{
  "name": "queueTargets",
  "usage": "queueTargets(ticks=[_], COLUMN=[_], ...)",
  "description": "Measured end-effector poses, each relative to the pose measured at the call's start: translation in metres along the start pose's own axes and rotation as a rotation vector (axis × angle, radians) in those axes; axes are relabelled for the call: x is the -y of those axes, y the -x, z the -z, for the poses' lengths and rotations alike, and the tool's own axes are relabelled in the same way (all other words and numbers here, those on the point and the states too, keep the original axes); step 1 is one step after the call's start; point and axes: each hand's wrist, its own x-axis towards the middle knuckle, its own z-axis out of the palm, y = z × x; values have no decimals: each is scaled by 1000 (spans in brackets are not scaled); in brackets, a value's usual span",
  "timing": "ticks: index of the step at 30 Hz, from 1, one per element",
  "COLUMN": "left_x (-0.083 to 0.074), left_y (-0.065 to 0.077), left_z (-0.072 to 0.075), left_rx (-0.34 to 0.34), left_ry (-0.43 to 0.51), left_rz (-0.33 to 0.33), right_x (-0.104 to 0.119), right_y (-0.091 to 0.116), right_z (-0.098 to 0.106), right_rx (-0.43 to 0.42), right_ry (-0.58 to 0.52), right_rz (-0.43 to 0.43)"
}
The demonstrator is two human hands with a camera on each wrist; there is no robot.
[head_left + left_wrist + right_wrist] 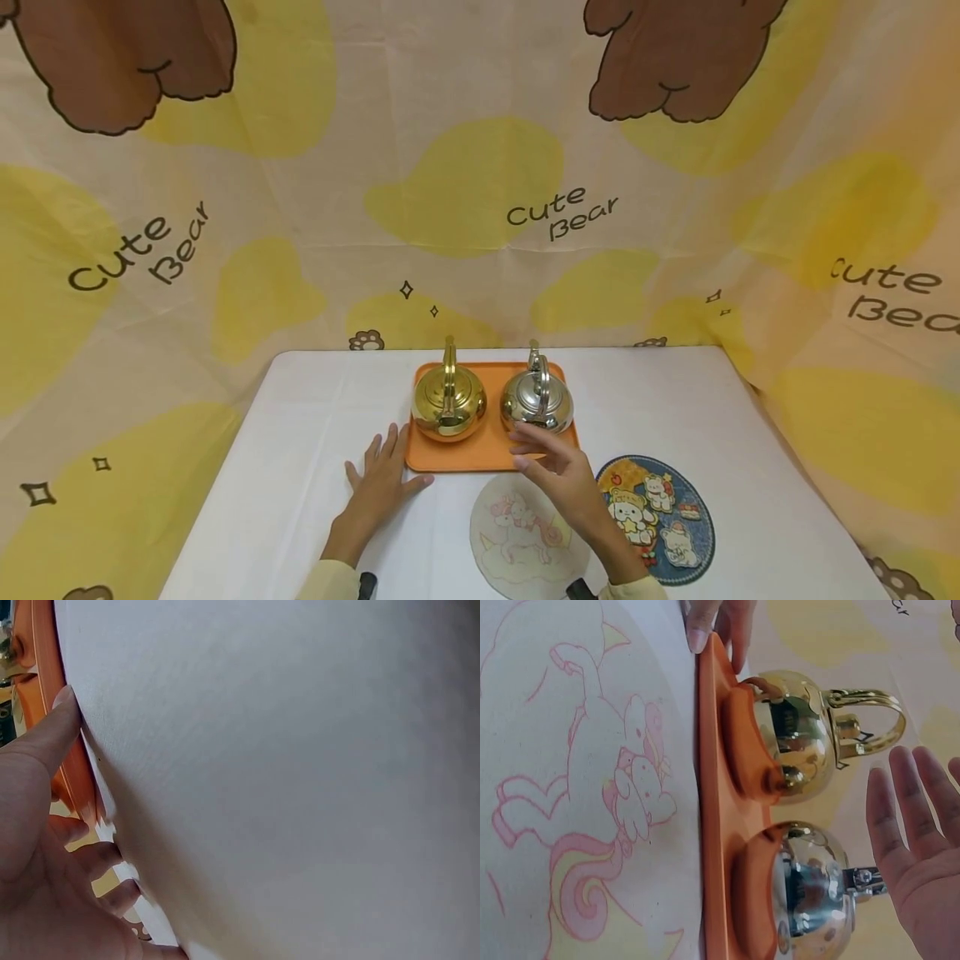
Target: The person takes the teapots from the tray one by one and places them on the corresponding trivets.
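Observation:
A gold teapot (450, 404) and a silver teapot (537, 402) stand side by side on an orange tray (465, 457), both with their handles up. My left hand (378, 487) rests on the white table at the tray's front left corner, fingers spread, with fingertips right at the tray's edge. In the left wrist view the thumb (56, 724) lies along the orange rim. My right hand (558, 479) is raised in front of the silver teapot with nothing in it. Its fingers (911, 799) look extended in the right wrist view, near the teapot handles.
A pale round mat (510, 542) with a unicorn drawing lies in front of the tray. To its right is a blue round mat (686, 542) with cartoon bears, partly behind my right forearm. A bear-print cloth (465, 192) hangs around the white table (300, 433).

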Motion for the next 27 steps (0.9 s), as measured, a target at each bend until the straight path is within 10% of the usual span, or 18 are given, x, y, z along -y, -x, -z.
queueTargets(ticks=[27], left_x=[1], left_y=[-1], left_z=[0], left_rx=[0], left_ry=[-18], left_rz=[-1], right_x=[-13], right_y=[-24], right_z=[-33], right_rx=[52], right_ry=[-46], right_rz=[-49])
